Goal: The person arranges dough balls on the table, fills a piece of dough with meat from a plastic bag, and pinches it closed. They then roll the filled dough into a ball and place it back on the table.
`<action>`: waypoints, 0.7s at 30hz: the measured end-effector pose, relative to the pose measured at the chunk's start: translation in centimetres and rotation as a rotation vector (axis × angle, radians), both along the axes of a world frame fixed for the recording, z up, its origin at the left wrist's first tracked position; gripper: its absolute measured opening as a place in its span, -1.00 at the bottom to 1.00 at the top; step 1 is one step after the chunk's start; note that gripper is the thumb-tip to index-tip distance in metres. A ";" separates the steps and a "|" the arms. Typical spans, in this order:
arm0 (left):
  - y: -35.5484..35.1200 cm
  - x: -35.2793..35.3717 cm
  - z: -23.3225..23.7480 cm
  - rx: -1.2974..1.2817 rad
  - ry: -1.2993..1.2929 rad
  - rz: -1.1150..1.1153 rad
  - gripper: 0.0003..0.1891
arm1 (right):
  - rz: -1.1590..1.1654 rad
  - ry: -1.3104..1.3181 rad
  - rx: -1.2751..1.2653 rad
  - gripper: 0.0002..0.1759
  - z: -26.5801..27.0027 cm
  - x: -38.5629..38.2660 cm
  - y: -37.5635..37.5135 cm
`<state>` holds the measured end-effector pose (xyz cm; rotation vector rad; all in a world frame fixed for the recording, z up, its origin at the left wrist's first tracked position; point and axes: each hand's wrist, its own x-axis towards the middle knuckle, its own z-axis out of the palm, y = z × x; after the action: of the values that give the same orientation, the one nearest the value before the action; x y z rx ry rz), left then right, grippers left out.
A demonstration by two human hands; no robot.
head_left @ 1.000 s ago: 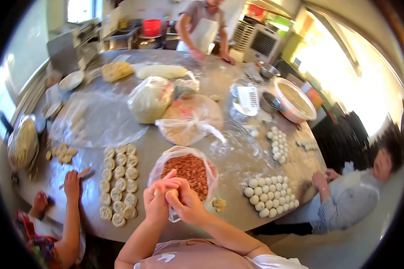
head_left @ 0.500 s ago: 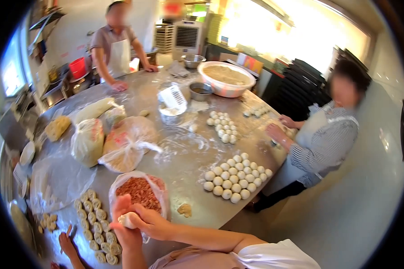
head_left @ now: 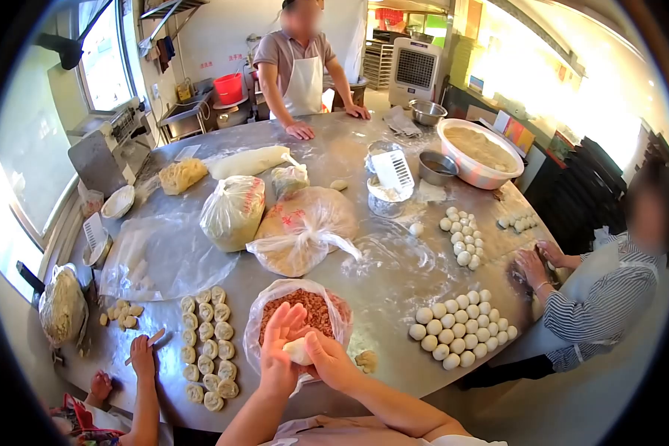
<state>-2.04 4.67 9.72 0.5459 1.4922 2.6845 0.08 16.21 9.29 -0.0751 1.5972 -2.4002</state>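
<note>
Above the front of the metal table, my left hand [head_left: 276,357] cups a small piece of white dough [head_left: 298,351], its fingers stretched upward. My right hand [head_left: 333,362] closes around the other side of the dough, thumb on top. Behind both hands sits a plastic-lined container [head_left: 256,327] of reddish-brown crumbly filling [head_left: 305,306], partly covered by my fingers. A lump of yellowish dough [head_left: 366,361] lies just right of my right hand. To the left, rows of coiled dough pieces [head_left: 208,348] rest on the table.
Round white dough balls [head_left: 464,327] stand in rows at right, near a person in a striped sleeve [head_left: 600,301]. Filled plastic bags [head_left: 305,227] occupy the middle. A person's hand [head_left: 143,355] at lower left holds a thin stick [head_left: 147,346]. Another person [head_left: 301,82] leans on the far edge.
The view has swung left, so the table's contents appear further right. My hands still hold the dough; my right fingers have shifted on it. The lower-left person has come further into view.
</note>
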 end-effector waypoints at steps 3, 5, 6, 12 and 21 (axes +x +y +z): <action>-1.0 -0.9 -1.2 -0.236 0.109 0.013 -0.34 | 0.071 0.021 0.108 -0.50 1.6 -0.5 0.5; -0.7 -1.3 -1.7 -0.215 0.032 0.090 -0.39 | -0.086 0.226 0.176 -0.49 1.6 -0.7 -0.4; -0.5 -1.5 -1.6 -0.260 0.013 0.124 -0.38 | -0.036 0.144 0.150 -0.54 0.9 -1.0 -0.2; -0.6 -2.6 -2.3 -0.073 -0.158 -0.047 -0.14 | -0.054 -0.076 -0.047 -0.52 -1.3 -4.0 5.8; -6.8 -2.9 -2.0 -0.194 -0.250 0.179 -0.47 | -0.665 -0.099 1.149 -0.48 -6.5 -15.7 26.5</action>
<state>-4.95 -2.10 7.75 0.0664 1.7715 2.5679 -15.64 42.69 2.77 0.8671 2.9657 -1.3473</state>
